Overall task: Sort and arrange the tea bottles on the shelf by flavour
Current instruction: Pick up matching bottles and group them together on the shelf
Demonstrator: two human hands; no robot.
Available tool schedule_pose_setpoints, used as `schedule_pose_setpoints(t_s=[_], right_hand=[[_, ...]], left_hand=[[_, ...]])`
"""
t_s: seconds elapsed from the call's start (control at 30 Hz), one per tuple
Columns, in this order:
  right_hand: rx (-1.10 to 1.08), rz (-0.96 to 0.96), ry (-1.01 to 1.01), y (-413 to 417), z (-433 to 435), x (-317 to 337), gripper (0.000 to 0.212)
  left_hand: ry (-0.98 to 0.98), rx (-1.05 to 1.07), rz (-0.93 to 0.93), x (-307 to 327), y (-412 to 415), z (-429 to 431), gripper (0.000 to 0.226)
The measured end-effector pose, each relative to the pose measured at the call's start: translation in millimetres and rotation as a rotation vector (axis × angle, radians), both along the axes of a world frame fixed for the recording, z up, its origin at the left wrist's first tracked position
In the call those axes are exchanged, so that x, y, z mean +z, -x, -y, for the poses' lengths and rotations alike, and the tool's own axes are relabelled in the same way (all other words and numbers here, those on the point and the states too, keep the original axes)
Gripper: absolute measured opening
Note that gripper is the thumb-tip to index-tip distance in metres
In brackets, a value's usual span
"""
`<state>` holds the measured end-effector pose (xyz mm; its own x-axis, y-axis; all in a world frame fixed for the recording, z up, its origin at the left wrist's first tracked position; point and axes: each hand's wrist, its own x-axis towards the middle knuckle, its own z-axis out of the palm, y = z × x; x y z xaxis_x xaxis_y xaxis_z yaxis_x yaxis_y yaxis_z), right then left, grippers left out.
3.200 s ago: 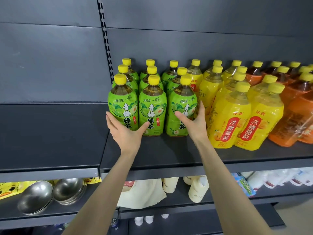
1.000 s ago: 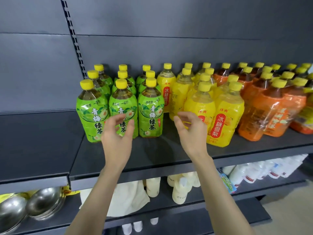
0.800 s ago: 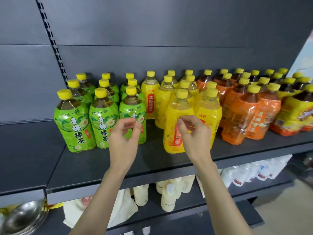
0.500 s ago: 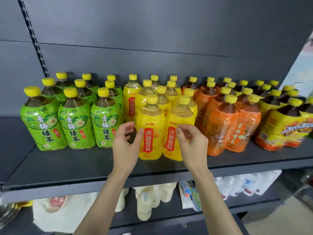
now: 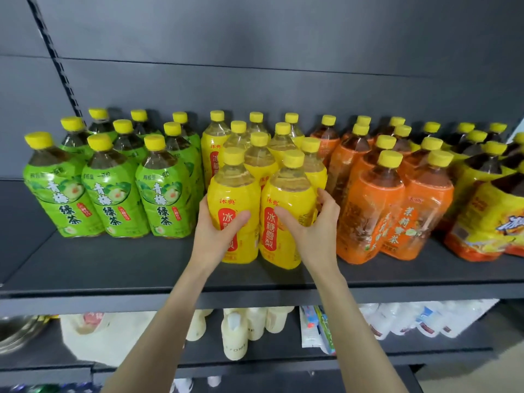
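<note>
1. the left hand has its grip curled round the left yellow bottle, and the right hand round the right yellow bottle, probably to square the pair up.
2. both stand upright and touching near the front of the shelf, between the green bottles and the orange bottles, keeping the flavours blocked.
3. half a second ago both hands hovered, holding nothing.

Bare shelf runs along the front edge and left of the green tea bottles. Only narrow gaps part the front yellow bottles from them and the orange bottles; rows crowd behind.
</note>
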<state>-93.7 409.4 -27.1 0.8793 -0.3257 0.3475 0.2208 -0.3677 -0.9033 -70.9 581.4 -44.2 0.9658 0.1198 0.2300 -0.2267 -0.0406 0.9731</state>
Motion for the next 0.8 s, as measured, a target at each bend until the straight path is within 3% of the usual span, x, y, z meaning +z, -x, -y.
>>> schedule_pose_setpoints(t_s=[0.3, 0.8], right_hand=[[0.136, 0.075, -0.103, -9.0, 27.3, -9.0, 0.071], [0.005, 0.067, -0.019, -12.6, 16.9, -13.6, 0.080]], left_hand=[[0.039, 0.065, -0.003, -11.0, -9.1, 8.4, 0.092], [-0.011, 0.020, 0.075, -15.5, -4.6, 5.3, 0.068]])
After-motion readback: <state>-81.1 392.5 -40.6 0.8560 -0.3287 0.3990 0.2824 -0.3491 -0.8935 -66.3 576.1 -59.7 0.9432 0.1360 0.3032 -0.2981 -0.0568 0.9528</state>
